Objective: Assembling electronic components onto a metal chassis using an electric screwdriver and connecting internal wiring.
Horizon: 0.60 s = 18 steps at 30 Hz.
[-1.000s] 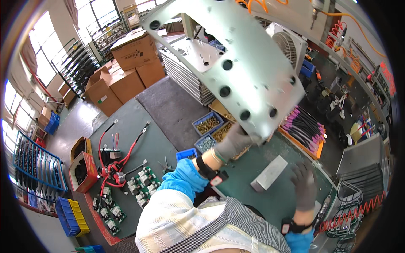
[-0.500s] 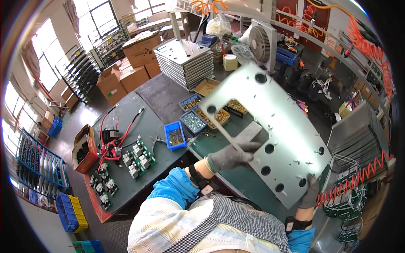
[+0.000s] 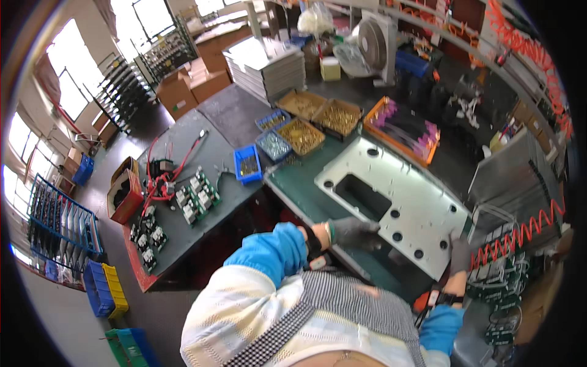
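A silver metal panel (image 3: 422, 211) with round black holes, small studs and one large rectangular cutout lies low over the green tabletop, flat or nearly so. My left hand (image 3: 356, 233), in a dark grey glove, holds its near edge, just below the cutout; the fingertips are partly hidden. At the panel's right end, my gloved right hand (image 3: 460, 254) grips the edge. Beyond the panel stands an orange-rimmed tray (image 3: 365, 121) with purple-ended pieces.
Small fasteners fill the blue bins (image 3: 247, 164) and cardboard trays (image 3: 340, 117) beyond the table's left part. Circuit boards (image 3: 197, 197), red cables (image 3: 183, 168) and pliers (image 3: 224, 174) lie on the left table. Stacked panels (image 3: 266, 67) stand behind; a coiled red hose (image 3: 520, 235) hangs at right.
The panel came down from a raised, tilted position to the green tabletop, with both hands following it. The orange-rimmed tray behind it is now uncovered. The view has shifted slightly.
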Motion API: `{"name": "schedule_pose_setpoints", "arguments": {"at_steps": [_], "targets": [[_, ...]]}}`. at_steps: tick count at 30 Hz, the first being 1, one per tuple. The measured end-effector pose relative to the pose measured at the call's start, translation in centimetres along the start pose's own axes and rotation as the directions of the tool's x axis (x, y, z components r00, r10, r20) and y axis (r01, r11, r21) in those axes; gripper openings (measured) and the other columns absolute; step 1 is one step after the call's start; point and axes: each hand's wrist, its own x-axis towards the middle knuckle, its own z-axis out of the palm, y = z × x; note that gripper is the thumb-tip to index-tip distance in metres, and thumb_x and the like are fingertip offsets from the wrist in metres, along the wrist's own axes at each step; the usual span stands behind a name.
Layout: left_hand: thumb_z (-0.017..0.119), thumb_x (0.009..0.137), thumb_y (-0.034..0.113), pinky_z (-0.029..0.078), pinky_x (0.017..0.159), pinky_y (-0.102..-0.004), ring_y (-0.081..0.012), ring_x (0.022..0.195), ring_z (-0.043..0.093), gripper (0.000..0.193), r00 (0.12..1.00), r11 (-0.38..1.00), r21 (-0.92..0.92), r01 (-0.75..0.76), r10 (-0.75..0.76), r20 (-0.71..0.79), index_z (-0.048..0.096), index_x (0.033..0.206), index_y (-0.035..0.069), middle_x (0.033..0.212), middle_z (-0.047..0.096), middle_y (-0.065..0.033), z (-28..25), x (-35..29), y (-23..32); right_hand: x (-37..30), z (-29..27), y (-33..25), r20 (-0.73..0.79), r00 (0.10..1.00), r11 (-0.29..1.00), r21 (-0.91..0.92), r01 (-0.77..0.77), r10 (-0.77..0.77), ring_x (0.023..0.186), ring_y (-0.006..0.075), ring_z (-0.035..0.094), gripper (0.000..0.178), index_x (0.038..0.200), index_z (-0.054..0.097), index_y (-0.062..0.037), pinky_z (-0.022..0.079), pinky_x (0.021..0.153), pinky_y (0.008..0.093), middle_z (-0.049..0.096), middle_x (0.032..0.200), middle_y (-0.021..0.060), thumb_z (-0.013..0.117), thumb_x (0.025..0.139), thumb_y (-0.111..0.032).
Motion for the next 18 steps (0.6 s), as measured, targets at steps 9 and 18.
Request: {"name": "schedule_pose_setpoints", "arguments": {"at_steps": [9, 18], "targets": [[0.057, 0.091, 0.035, 0.043, 0.099, -0.0418, -0.0296, 0.121, 0.049, 0.053, 0.996, 0.965, 0.262, 0.021, -0.043, 0.081, 0.046, 0.13, 0.001, 0.133, 0.048, -0.0173, 0.4, 1.8, -0.1, 0.7, -1.3, 1.4, -0.018, 0.957, 0.946, 0.156, -0.283, 0.289, 0.086, 0.0143, 0.055, 0.033, 0.109, 0.06, 0.003, 0.043, 0.079, 0.0278, 0.064, 0.097, 0.0069, 0.06, 0.086, -0.022], [0.053, 0.089, 0.049, 0.041, 0.099, -0.0485, -0.0364, 0.118, 0.05, 0.069, 1.0, 0.972, 0.232, 0.023, -0.018, -0.026, 0.04, 0.133, -0.003, 0.13, 0.048, -0.026, -2.7, -2.8, 1.8, -3.5, 0.8, -0.7, -0.107, 0.989, 0.856, -0.516, 0.036, -0.106, 0.093, 0.0246, 0.058, 0.038, 0.11, 0.057, 0.0052, 0.046, 0.081, 0.0361, 0.062, 0.104, 0.0156, 0.062, 0.085, -0.022]]}}
